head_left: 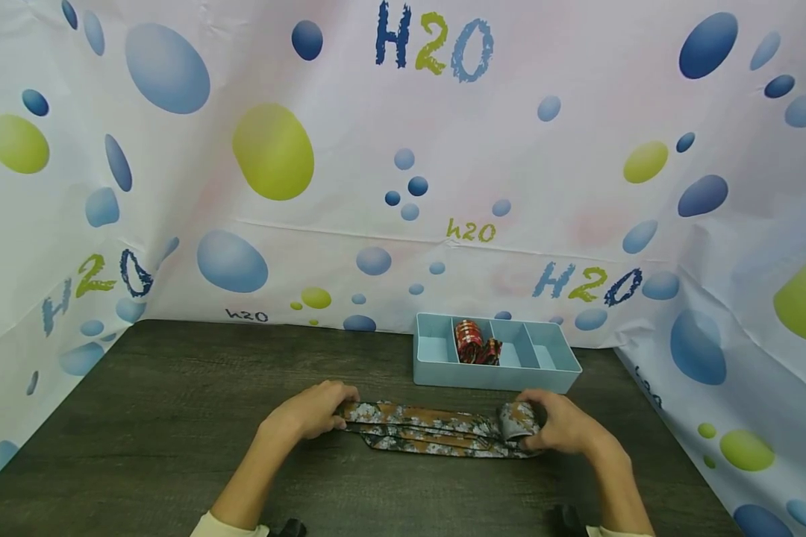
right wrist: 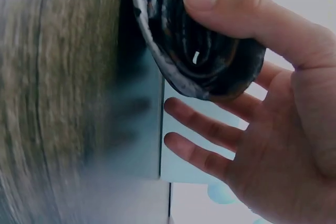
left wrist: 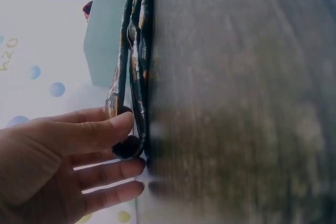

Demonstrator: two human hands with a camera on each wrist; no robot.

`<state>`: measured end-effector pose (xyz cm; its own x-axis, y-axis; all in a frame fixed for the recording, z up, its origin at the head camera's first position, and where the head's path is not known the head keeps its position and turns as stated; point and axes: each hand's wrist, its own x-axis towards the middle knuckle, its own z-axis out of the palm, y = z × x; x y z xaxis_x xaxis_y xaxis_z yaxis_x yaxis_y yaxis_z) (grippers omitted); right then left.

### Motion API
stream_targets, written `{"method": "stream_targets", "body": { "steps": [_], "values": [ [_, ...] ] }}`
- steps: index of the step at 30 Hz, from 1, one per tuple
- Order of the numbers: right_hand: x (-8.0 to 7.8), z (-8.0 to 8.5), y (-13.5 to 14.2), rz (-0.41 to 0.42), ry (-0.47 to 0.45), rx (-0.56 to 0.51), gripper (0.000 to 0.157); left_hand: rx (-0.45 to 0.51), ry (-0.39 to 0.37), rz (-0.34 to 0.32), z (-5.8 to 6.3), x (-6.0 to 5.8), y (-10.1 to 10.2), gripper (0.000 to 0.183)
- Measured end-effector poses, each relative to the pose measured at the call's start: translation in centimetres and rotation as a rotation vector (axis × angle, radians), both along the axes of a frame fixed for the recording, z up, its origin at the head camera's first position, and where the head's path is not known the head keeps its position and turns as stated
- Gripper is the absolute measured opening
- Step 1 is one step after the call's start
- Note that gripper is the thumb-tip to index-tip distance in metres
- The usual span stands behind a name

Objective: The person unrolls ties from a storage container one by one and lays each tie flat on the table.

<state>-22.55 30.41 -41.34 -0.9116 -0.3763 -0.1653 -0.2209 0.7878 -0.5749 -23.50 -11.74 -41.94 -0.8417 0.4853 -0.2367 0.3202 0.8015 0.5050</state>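
Patterned cloth strip point(head_left: 430, 430), one, in layers on dark table point(head_left: 175, 418), lying between both hands. Left hand point(head_left: 312, 409): thumb and fingers pinching the strip's left end. Right hand point(head_left: 564, 425): gripping its coiled right end. Pale-blue divided tray point(head_left: 436, 375), just beyond the strip's right part, containing red patterned cloth point(head_left: 469, 343).

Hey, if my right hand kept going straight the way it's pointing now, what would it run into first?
Holding the rolled end of a brown-and-grey camouflage fabric strip, your right hand points leftward, so it would likely first meet that strip's flat, folded length; exact height is unclear.
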Motion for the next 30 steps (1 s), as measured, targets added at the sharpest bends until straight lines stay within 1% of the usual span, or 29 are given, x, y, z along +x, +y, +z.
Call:
{"method": "stream_targets", "body": {
  "steps": [3, 8, 12, 14, 16, 19, 22, 26, 30],
  "values": [
    [-0.2, 0.0, -0.1, 0.031, 0.016, -0.017, 0.057, 0.002, -0.001, 0.003, 0.0, 0.0, 0.0, 0.033],
    [-0.5, -0.1, 0.5, 0.08, -0.002, -0.081, 0.05, -0.001, -0.003, 0.01, 0.2, 0.0, 0.0, 0.034],
    [-0.5, -0.2, 1.8, 0.089, -0.018, -0.144, 0.048, -0.001, 0.0, 0.01, 0.2, 0.0, 0.0, 0.033],
    [-0.4, -0.1, 2.5, 0.081, -0.021, -0.173, 0.047, -0.002, 0.002, 0.009, 0.2, 0.0, 0.0, 0.034],
    [-0.3, -0.1, 3.2, 0.08, -0.004, -0.187, 0.044, -0.003, 0.004, 0.009, 0.2, 0.0, 0.0, 0.034],
    [0.0, -0.1, 4.2, 0.075, 0.02, -0.186, 0.043, -0.003, 0.001, 0.007, 0.2, 0.0, 0.0, 0.033],
    [0.2, -0.2, 5.1, 0.083, 0.028, -0.206, 0.04, -0.001, -0.004, 0.006, 0.1, 0.1, 0.0, 0.033],
    [0.4, -0.5, 6.0, 0.081, 0.049, -0.229, 0.041, 0.002, -0.012, 0.008, 0.0, 0.1, 0.0, 0.033],
    [0.3, -0.7, 6.6, 0.072, 0.087, -0.222, 0.042, 0.011, -0.014, 0.009, 0.0, 0.0, 0.0, 0.03]
  ]
}}
